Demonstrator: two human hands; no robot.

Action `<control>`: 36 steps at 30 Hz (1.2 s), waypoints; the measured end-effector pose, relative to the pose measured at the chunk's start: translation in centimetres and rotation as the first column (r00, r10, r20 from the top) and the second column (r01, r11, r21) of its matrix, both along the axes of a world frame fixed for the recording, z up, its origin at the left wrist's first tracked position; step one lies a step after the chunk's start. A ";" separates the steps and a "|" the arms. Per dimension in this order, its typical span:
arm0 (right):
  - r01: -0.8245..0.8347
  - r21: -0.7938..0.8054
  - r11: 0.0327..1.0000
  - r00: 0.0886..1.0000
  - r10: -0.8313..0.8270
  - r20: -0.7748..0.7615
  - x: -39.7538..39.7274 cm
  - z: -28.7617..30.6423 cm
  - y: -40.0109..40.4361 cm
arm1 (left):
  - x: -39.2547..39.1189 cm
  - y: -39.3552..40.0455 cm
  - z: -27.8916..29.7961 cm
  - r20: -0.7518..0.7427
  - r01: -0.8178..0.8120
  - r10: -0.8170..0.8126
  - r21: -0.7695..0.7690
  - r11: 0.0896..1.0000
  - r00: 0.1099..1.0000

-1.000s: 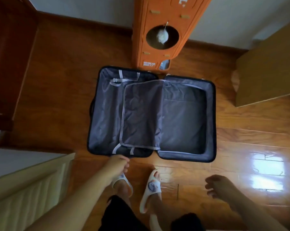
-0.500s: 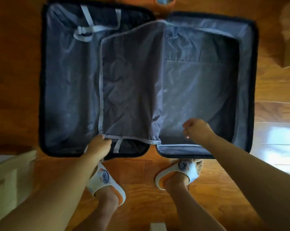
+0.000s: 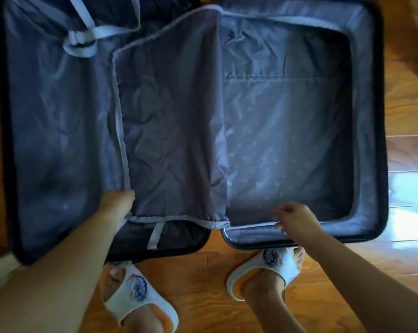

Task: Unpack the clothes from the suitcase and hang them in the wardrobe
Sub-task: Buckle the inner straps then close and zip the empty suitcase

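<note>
From the head view, the dark hard-shell suitcase [image 3: 381,116] lies fully open on the wooden floor [image 3: 203,296], both halves lined in grey fabric. The left hand [image 3: 117,207] curls round the near corner of the grey fabric divider flap [image 3: 171,131], which spreads away from it across the middle of the case. The right hand [image 3: 296,221] pinches the pale zip edge [image 3: 251,224] at the near rim of the right half, just in front of the person's slippered foot [image 3: 270,267]. No clothes show anywhere; both compartments beyond the hands look bare, though whatever lies under the flap is hidden. The wardrobe is out of view. The risk here seems to be closing or moving on too soon: if the flap is not lifted clear, a garment beneath it could be missed. Tugging the zip edge at an angle could also snag the lining.
</note>
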State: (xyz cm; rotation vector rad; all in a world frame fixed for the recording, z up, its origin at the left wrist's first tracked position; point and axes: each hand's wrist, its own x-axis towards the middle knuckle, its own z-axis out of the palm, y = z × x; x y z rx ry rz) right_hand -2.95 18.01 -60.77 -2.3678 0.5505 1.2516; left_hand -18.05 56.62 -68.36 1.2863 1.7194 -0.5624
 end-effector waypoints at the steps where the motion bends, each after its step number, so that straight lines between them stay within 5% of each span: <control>1: -0.003 0.007 1.000 1.000 0.003 -0.017 0.5 1.5 0.7 | -0.5 -0.4 1.4 0.016 -0.009 0.010 -0.041 0.999 1.000; 7: -0.144 0.094 0.985 0.985 0.152 -0.077 3.7 5.4 6.0 | -1.4 -1.5 5.4 -0.052 0.067 -0.071 -0.085 0.994 0.996; 16: 0.108 0.258 0.960 0.991 -0.123 0.043 3.3 -4.3 11.6 | -1.4 -0.1 -4.8 -0.006 0.030 -0.030 0.035 0.999 1.000; 20: 0.155 0.211 0.965 0.985 -0.168 0.043 1.4 -3.8 9.5 | -2.0 -1.6 -1.8 0.043 0.061 -0.066 0.120 0.991 0.997; 22: 0.159 0.169 0.973 0.983 -0.172 0.066 1.2 -1.7 8.2 | -2.0 -2.0 1.9 0.014 0.243 -0.256 0.270 0.932 0.967; 24: 0.147 0.147 0.978 0.985 -0.159 0.071 1.3 1.3 7.4 | -1.6 -2.5 6.4 -0.018 0.432 -0.467 0.416 0.800 0.884; 28: 0.220 0.365 0.905 0.974 -0.183 -0.134 3.4 9.9 8.4 | 4.9 -6.4 18.0 0.427 0.316 -0.451 0.351 0.882 0.784; 32: 0.315 0.672 0.670 0.939 -0.119 -0.321 9.9 19.6 8.5 | 14.5 -14.8 26.4 0.772 0.525 -0.515 0.282 0.803 0.373; 34: 0.280 0.759 0.588 0.957 -0.106 -0.270 12.9 22.5 7.1 | 18.5 -19.5 27.5 0.815 0.698 -0.546 0.276 0.660 0.195; 36: 0.063 0.644 0.763 0.997 -0.083 0.001 14.9 21.5 4.8 | 20.9 -22.8 26.4 0.835 0.800 -0.526 0.201 0.566 0.162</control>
